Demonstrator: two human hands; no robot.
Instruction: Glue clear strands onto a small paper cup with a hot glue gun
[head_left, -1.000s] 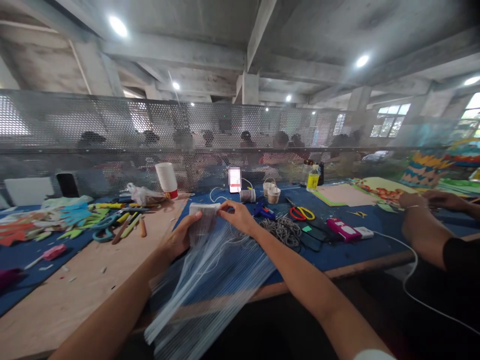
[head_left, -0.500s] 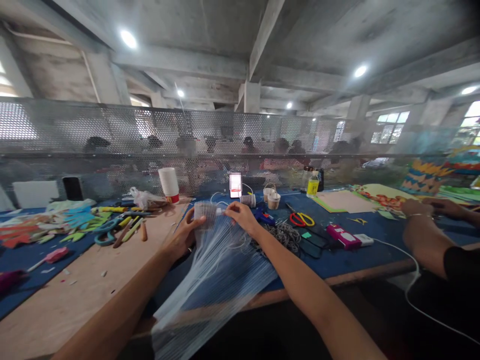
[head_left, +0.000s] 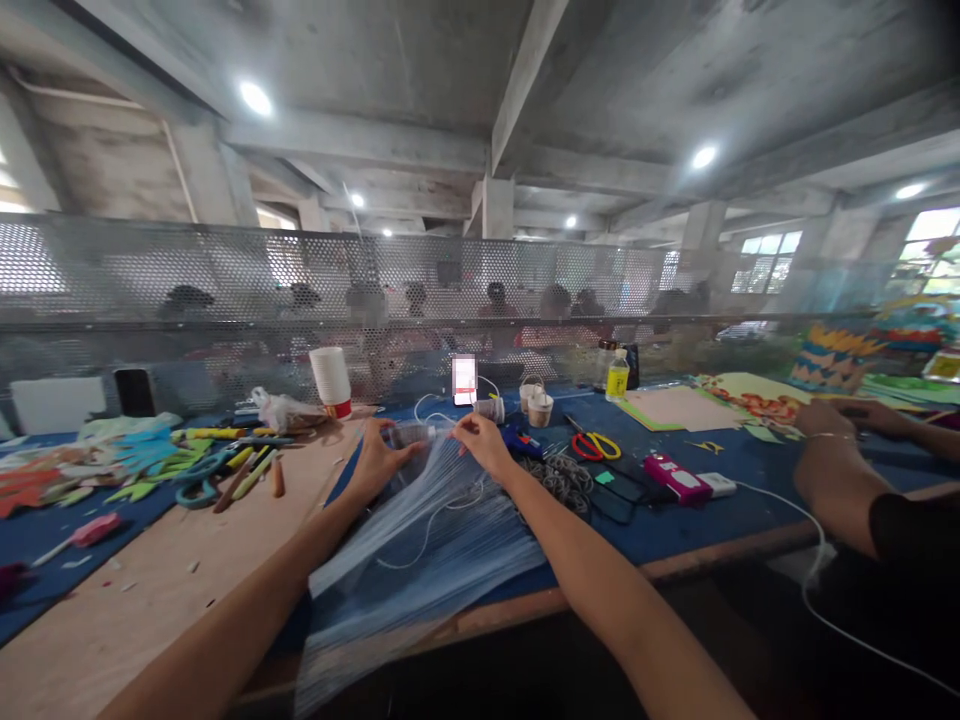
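Translucent white mesh material (head_left: pixel 420 560) fans out from between my hands and hangs down over the table's front edge. My left hand (head_left: pixel 381 462) curls round a small clear cylinder (head_left: pixel 411 434) at the mesh's upper end. Thumb and fingers of my right hand (head_left: pixel 480 440) pinch the gathered top of the mesh, just right of the cylinder. A loose white cord (head_left: pixel 427 530) lies across the mesh. Behind my hands a phone (head_left: pixel 464 380) with a lit screen stands upright, beside a spool (head_left: pixel 489 408).
Left are pliers (head_left: pixel 206 478), wooden-handled tools, paper cups (head_left: pixel 331 380) and coloured cutouts (head_left: pixel 142 455). Right are tangled grey cord (head_left: pixel 559 485), scissors (head_left: pixel 596 446), a yellow bottle (head_left: pixel 617 376) and a pink box (head_left: pixel 676 478). Another person's arm (head_left: pixel 836 480) rests at far right.
The cylinder in my left hand has tipped from upright to lying more flat, and the mesh has spread lower. The camera view has shifted slightly.
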